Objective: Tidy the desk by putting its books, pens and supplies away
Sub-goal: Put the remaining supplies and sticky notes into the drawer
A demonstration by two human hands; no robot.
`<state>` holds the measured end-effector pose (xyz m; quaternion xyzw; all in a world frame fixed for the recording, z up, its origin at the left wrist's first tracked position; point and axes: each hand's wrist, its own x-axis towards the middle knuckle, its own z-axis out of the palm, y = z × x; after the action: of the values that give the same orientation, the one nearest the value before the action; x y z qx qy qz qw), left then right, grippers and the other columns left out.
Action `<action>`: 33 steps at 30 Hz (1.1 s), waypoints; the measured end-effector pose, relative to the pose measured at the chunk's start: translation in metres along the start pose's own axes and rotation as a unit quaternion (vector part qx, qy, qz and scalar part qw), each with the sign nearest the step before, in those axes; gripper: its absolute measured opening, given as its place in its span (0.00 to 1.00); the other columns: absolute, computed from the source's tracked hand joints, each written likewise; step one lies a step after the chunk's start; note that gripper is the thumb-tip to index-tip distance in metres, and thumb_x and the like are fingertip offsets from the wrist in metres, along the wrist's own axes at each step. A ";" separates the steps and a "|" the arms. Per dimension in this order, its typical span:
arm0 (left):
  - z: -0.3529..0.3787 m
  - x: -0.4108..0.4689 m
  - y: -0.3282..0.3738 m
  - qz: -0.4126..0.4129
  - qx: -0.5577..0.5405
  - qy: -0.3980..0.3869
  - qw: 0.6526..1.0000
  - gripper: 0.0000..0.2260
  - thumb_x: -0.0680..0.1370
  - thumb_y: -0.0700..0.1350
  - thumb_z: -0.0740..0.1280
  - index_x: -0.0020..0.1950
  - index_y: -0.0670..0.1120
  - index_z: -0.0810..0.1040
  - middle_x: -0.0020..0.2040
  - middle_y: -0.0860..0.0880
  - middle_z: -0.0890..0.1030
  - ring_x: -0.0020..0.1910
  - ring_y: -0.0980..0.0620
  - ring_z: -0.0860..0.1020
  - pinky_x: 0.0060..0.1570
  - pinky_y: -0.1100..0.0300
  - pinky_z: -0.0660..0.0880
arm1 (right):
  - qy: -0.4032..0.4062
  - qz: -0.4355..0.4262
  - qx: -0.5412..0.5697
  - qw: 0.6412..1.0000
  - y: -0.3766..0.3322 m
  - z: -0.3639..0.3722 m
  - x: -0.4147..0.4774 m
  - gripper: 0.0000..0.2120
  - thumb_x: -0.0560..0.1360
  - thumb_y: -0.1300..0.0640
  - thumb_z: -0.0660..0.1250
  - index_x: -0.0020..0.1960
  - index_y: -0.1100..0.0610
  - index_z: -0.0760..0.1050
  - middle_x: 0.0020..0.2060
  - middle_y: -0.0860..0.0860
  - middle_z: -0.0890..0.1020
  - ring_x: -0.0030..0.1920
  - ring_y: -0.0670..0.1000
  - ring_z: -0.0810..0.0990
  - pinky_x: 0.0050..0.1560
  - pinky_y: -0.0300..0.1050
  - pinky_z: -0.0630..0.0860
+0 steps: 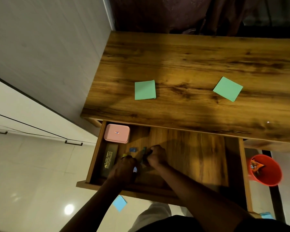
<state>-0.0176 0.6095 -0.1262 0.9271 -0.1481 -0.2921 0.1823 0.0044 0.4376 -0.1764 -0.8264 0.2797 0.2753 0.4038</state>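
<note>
Our left hand (124,166) and right hand (156,156) curl round pens (144,150) in drawer (242,164); stowing supplies, next we fetch far notes (145,90).

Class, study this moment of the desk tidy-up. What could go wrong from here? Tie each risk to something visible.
1. A green note pad and a second green pad lie on the desk top; closing the drawer now could leave them out.
2. A blue note lies on the floor below the drawer; it may be overlooked or trodden on.
3. Left hand and right hand crowd one corner; small items there may get knocked.
</note>
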 end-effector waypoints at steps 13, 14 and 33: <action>-0.037 0.008 0.034 0.031 0.032 0.097 0.994 0.20 0.74 0.51 0.74 0.64 0.48 0.80 0.60 0.48 0.82 0.57 0.47 0.81 0.54 0.54 0.79 | 0.001 -0.090 0.061 0.994 -0.002 -0.053 -0.041 0.06 0.75 0.56 0.76 0.48 0.53 0.79 0.44 0.47 0.82 0.50 0.51 0.84 0.49 0.51 0.84; -0.040 0.011 0.039 0.037 0.024 0.115 0.992 0.19 0.75 0.52 0.74 0.63 0.48 0.80 0.58 0.48 0.82 0.55 0.48 0.81 0.51 0.55 0.79 | 0.006 -0.099 0.069 0.993 -0.002 -0.060 -0.045 0.09 0.75 0.54 0.75 0.53 0.56 0.80 0.46 0.47 0.82 0.51 0.52 0.84 0.51 0.53 0.84; -0.142 0.111 0.157 0.126 -0.002 0.218 0.968 0.18 0.78 0.53 0.70 0.67 0.51 0.77 0.65 0.49 0.79 0.64 0.48 0.77 0.61 0.51 0.77 | 0.291 -0.184 0.077 0.936 -0.015 -0.307 -0.001 0.11 0.76 0.54 0.73 0.58 0.54 0.81 0.54 0.50 0.86 0.56 0.50 0.84 0.60 0.48 0.80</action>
<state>0.1276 0.4627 -0.0056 0.9418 -0.2201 -0.0573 0.2475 0.0843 0.1937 -0.0080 -0.8738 0.2483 -0.0790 0.4105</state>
